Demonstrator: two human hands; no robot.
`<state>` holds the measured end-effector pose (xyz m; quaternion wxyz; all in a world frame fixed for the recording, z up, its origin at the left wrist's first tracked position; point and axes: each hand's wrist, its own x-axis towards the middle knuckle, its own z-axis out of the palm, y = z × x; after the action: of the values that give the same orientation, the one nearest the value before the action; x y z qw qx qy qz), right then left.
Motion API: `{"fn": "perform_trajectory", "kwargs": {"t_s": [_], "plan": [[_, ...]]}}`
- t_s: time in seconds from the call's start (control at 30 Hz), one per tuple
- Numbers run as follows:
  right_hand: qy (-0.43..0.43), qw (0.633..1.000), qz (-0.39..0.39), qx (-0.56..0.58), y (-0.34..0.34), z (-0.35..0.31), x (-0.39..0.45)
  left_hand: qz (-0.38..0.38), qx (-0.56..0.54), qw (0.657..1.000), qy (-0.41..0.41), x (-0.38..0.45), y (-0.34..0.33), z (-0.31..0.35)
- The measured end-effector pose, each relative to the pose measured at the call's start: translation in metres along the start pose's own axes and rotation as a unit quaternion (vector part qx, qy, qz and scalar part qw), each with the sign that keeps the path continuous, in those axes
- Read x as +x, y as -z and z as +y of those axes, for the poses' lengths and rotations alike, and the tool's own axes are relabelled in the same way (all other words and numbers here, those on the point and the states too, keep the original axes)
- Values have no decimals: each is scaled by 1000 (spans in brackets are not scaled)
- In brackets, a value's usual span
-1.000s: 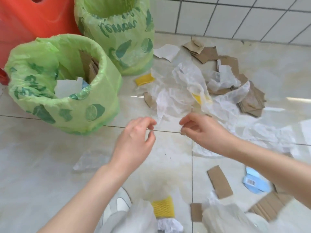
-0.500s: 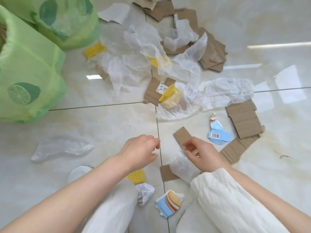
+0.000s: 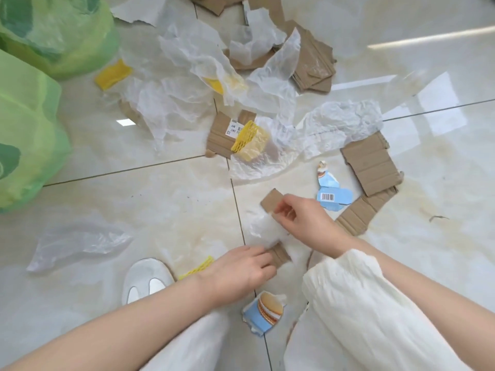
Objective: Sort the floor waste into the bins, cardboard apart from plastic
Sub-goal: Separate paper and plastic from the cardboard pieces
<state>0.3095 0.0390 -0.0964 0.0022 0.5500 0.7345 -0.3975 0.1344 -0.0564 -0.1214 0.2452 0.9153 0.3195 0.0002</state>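
One cardboard strip (image 3: 271, 201) is pinched by the right hand (image 3: 308, 220), another cardboard piece (image 3: 280, 257) by the left hand (image 3: 241, 271); the plastic film (image 3: 263, 227) between could be lifted along and missorted.

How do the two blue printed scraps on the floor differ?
The barcode scrap lies beyond the right hand; the burger scrap lies between the knees. One shows a barcode, the other a burger picture. The barcode scrap lies flat; the burger scrap looks bent. Both are torn light-blue packaging.

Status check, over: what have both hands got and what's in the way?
Right hand pinches small cardboard strip. Left hand on second cardboard piece, grip unclear. Crumpled clear plastic lies between both pieces.
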Motion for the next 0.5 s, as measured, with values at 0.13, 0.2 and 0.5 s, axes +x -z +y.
{"fn": "perform_trajectory", "kwargs": {"t_s": [0.13,0.2,0.5], "plan": [[31,999,10,40,2,-17,14,-17,67,997,-44,3,-18,-2],[31,999,24,3,-2,-12,13,-55,81,994,-41,3,-24,-10],[-63,977,21,-203,-25,20,-3,8,86,996,18,-14,-2,-41]]}}
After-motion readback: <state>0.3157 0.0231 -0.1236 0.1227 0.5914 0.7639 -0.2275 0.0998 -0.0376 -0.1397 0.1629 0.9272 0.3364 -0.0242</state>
